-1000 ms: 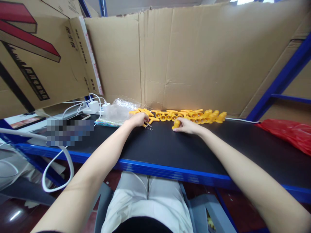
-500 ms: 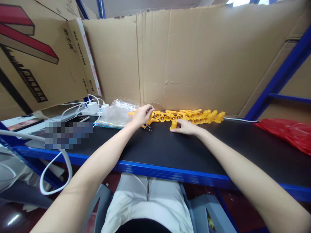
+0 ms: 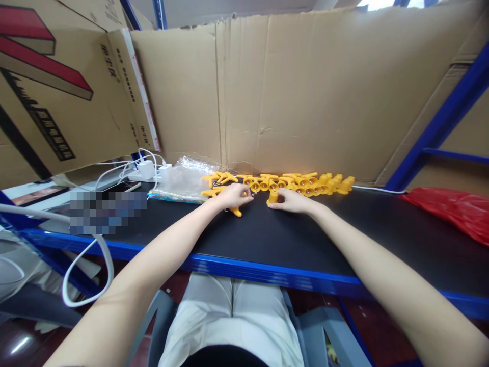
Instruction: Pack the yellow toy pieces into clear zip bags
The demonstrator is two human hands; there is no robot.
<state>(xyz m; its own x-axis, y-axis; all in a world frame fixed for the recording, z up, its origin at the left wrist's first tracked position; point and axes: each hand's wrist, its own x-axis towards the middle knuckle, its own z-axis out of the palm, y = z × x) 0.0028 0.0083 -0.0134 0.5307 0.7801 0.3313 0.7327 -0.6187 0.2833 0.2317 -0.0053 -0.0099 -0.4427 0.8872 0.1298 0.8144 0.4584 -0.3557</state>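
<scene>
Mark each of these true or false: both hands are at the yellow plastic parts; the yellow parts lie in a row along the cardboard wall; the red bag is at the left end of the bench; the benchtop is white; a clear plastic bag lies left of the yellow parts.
1. Both the left hand and the right hand are at the yellow plastic parts. True.
2. The yellow parts lie in a row along the cardboard wall. True.
3. The red bag is at the left end. False: it lies at the right.
4. The benchtop is white. False: it is black, with a blue edge.
5. A clear plastic bag lies left of the parts. True.
</scene>
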